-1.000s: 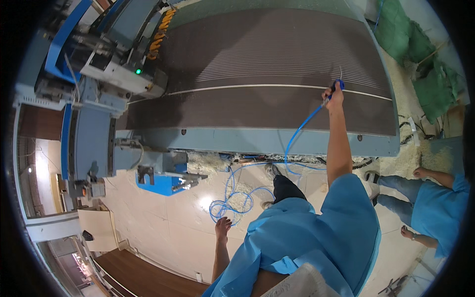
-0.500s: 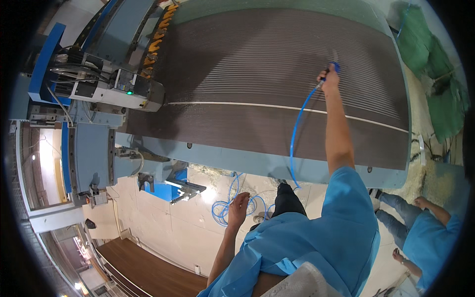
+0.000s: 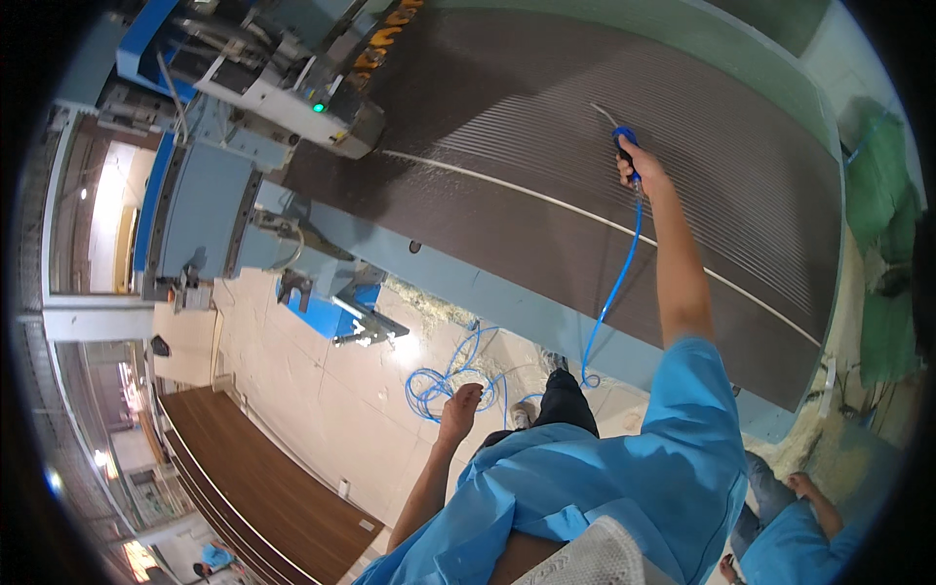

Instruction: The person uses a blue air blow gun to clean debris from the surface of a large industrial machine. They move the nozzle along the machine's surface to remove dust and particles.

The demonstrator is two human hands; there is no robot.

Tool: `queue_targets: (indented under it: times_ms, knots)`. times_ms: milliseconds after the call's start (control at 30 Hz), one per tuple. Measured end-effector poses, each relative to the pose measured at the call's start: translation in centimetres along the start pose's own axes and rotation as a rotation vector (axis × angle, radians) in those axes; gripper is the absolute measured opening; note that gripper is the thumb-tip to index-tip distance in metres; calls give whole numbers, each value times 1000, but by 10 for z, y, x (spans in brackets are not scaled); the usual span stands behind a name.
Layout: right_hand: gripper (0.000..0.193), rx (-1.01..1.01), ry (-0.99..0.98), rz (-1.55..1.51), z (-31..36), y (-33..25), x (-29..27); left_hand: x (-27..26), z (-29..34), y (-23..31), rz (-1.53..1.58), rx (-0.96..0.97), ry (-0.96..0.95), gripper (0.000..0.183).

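My right hand is wrapped round a blue air blow gun, its thin metal nozzle angled up and left above a dark brown panel. A blue air hose runs from the gun's handle down over the panel's near edge. Fine parallel grooves cover part of the panel, and a pale narrow strip crosses it lengthwise. My left hand hangs low beside my body, its fingers loosely bent with nothing visible in them. It overlaps the view of coiled hose on the floor.
A machine head with a green light stands over the panel's left end. The grey-blue bed edge borders the near side. Brown boards lie lower left, green sheeting hangs right, and another person is at lower right.
My view has turned, so the panel now slants down to the right. The blow gun's nozzle has swung toward the left. My left hand stays low at my side.
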State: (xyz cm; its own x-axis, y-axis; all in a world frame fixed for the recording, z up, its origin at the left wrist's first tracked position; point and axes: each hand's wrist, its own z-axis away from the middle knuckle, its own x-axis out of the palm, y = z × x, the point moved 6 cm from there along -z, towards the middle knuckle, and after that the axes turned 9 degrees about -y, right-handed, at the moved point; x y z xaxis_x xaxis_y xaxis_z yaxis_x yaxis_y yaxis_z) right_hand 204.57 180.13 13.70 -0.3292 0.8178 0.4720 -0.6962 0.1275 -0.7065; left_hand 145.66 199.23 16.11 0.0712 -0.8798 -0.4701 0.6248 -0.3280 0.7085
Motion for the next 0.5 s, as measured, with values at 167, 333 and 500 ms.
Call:
queue_targets:
  times_ms: [167, 333, 500]
  knots:
    - [44, 102, -48, 218, 44, 47, 24, 4, 28, -44, -3, -93, 11, 32]
    - [45, 207, -148, 301, 121, 99, 23, 12, 52, -88, 87, -129, 5, 38]
    - [46, 264, -146, 362, 202, 169, 43, 17, 68, -123, 215, -91, 3, 33]
